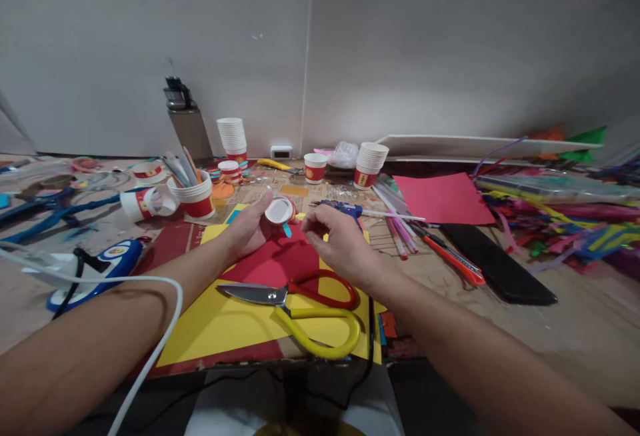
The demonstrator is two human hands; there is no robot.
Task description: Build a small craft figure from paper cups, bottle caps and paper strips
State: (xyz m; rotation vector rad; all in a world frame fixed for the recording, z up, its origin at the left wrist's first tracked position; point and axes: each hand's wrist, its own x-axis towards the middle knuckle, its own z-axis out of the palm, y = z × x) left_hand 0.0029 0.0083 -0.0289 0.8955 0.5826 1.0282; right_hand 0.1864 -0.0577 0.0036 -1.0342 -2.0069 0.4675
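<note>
Near the middle of the table, my left hand is closed on a small paper cup, its round white end turned up toward me. A light-blue paper tab sticks out from the cup's near edge. Just right of it is my right hand, fingers curled and pressed together; what they hold, if anything, is hidden. Below both hands lie red paper and yellow paper. Large scissors with one red and one yellow handle rest on these sheets. Behind my right hand lies a blue glue gun.
Left stand a cup of tools and a blue-white device; a white cable crosses my left forearm. Right lie an orange box cutter, a black slab and red paper. Cup stacks stand at the back.
</note>
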